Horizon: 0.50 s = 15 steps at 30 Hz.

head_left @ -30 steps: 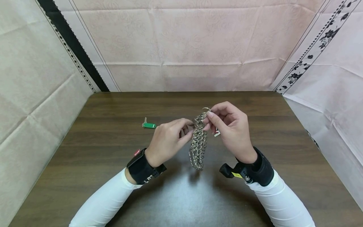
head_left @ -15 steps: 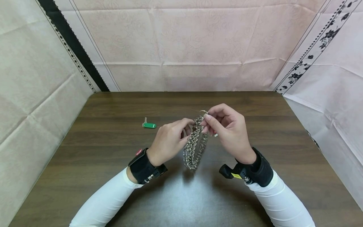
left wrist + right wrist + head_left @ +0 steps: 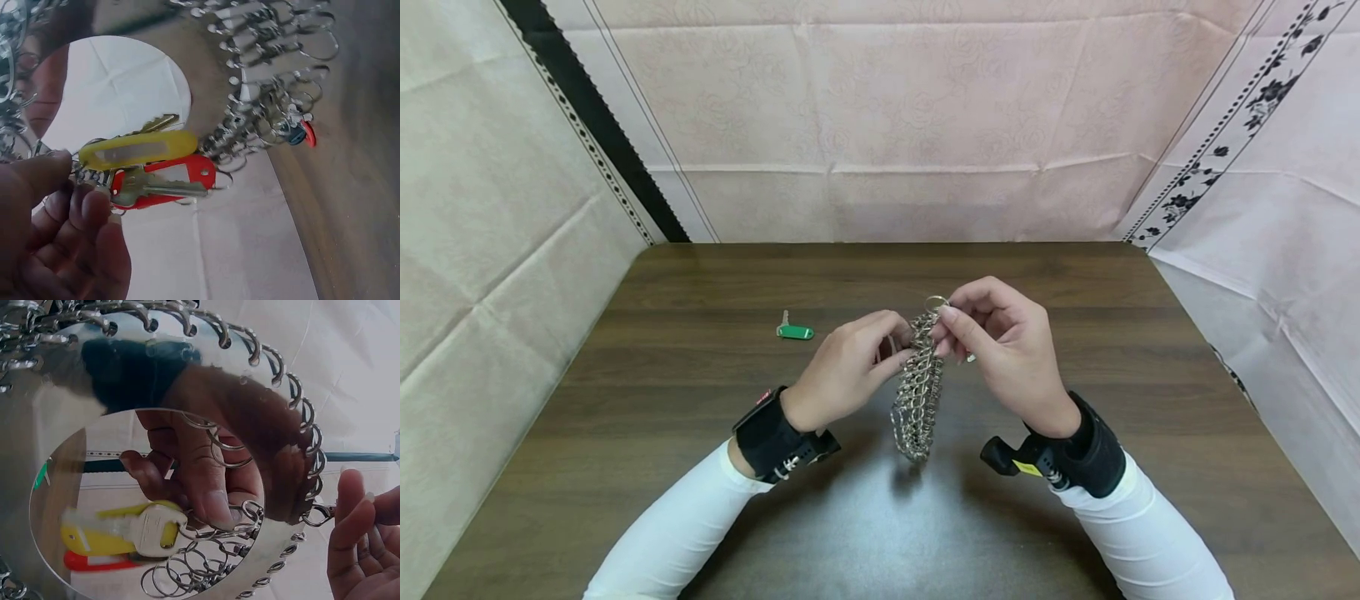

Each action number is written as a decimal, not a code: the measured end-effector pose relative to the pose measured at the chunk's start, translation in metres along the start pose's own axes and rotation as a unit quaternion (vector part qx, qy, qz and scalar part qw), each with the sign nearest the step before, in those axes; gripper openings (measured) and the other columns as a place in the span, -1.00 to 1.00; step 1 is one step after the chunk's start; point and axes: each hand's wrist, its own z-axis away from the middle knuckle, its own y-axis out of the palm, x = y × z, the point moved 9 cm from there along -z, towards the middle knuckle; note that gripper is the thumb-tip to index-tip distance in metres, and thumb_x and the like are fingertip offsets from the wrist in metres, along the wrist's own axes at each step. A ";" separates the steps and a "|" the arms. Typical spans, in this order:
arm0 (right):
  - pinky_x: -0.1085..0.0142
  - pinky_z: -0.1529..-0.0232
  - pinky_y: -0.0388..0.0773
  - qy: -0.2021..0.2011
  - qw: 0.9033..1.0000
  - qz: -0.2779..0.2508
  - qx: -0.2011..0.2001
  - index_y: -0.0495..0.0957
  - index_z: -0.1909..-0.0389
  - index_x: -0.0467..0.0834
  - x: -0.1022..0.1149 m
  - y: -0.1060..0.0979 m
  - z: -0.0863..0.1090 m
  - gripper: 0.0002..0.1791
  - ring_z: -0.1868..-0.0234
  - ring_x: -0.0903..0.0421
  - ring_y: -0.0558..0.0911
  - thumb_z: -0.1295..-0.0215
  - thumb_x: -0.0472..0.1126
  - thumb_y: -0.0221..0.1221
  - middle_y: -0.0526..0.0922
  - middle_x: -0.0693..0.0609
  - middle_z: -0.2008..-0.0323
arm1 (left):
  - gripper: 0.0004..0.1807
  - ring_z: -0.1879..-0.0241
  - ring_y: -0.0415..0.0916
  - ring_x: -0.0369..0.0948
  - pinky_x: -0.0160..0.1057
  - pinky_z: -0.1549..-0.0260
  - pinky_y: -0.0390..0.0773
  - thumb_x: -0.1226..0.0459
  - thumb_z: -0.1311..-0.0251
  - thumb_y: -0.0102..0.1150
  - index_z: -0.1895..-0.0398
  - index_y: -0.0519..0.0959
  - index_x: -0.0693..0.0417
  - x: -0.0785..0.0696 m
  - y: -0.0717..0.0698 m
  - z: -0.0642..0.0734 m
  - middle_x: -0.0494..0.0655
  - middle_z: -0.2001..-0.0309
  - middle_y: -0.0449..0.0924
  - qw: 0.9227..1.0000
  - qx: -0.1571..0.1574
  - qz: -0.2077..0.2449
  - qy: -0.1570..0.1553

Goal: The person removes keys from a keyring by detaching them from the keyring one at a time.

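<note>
Between my hands hangs a shiny ring-shaped metal key holder (image 3: 917, 408), edge-on in the head view, with snap hooks and split rings all round its rim. My right hand (image 3: 1009, 350) pinches its upper part; in the right wrist view those fingers (image 3: 359, 525) hold a snap hook (image 3: 320, 514) at the rim. My left hand (image 3: 850, 362) is on the left side and pinches a split ring (image 3: 194, 531), seen through the holder's hole. Beside these fingers are a yellow key tag (image 3: 137, 150), a red key tag (image 3: 201, 170) and a key (image 3: 175, 187).
A green key tag (image 3: 794, 332) with a small key (image 3: 786, 317) lies on the brown wooden table (image 3: 715, 400), left of my hands. More tags (image 3: 306, 133) hang on the holder's far side. Pale cloth (image 3: 880, 125) hangs behind the table.
The key holder swung out to the left, showing its loop, and is now back nearly edge-on and slightly lower. My right hand has shifted a little left. Both hands keep their pinch.
</note>
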 end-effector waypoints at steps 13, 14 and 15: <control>0.34 0.65 0.44 0.008 1.000 0.002 -0.028 0.44 0.31 -0.42 -0.004 -0.007 -0.003 -0.84 0.60 0.05 0.59 -0.28 -0.36 0.15 0.64 -0.09 0.54 | -0.92 0.27 0.45 -0.36 -0.23 0.16 0.52 0.21 -0.30 0.11 0.30 0.44 -0.03 -0.001 -0.013 -0.003 -0.25 0.34 0.50 0.999 -0.010 0.029 0.017; 0.33 0.66 0.44 0.008 1.000 0.002 -0.029 0.44 0.31 -0.42 -0.004 -0.007 -0.003 -0.84 0.60 0.05 0.59 -0.28 -0.35 0.16 0.64 -0.10 0.54 | -0.92 0.29 0.46 -0.36 -0.22 0.16 0.53 0.20 -0.31 0.10 0.30 0.44 -0.03 0.000 -0.013 -0.003 -0.26 0.37 0.50 0.999 -0.009 0.031 0.011; 0.33 0.66 0.44 0.007 1.000 0.001 -0.029 0.44 0.31 -0.42 -0.004 -0.008 -0.003 -0.83 0.60 0.05 0.59 -0.28 -0.35 0.15 0.64 -0.11 0.54 | -0.92 0.30 0.47 -0.38 -0.22 0.18 0.54 0.20 -0.31 0.10 0.29 0.43 -0.03 0.001 -0.013 -0.003 -0.27 0.38 0.51 0.999 -0.008 0.031 0.007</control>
